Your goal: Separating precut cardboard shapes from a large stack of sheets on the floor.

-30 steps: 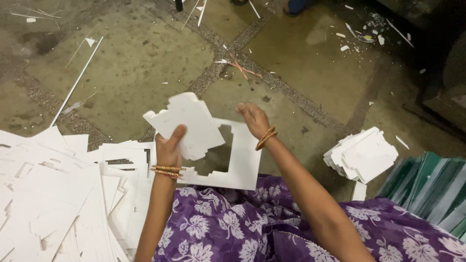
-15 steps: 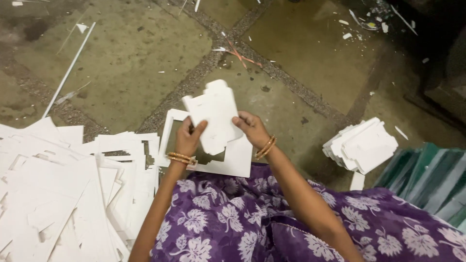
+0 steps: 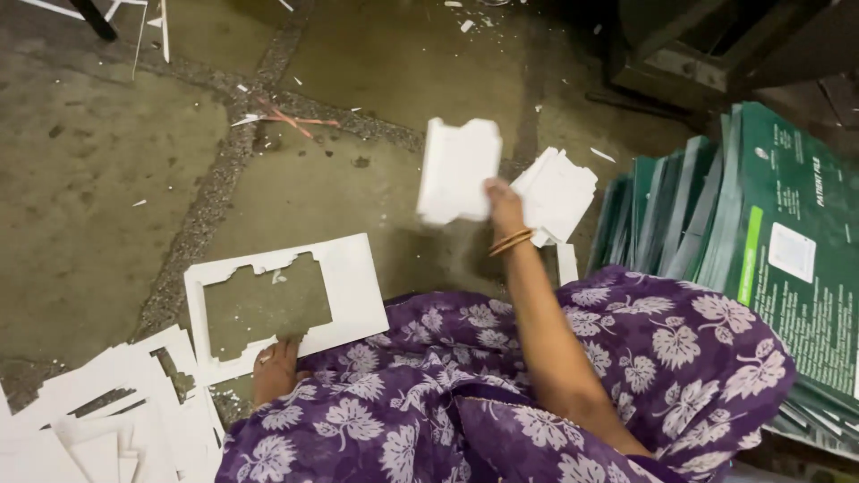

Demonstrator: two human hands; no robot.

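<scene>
**Inspector:** To your right, the stack of green printed card folders (image 3: 778, 259) leans on edge. Before your knees, the white rectangular cardboard frame with the punched-out window (image 3: 282, 302) lies flat on the stone floor (image 3: 107, 179), long axis running left to right.

**Operator:** And my hands?

**Inspector:** Your right hand (image 3: 503, 201) pinches the white die-cut cardboard piece (image 3: 459, 170), held upright, long axis pointing away from you, just beside the small pile of white cut-outs (image 3: 557, 192). Your left hand (image 3: 276, 368) touches the frame's near edge; its finger state I cannot tell.
</scene>
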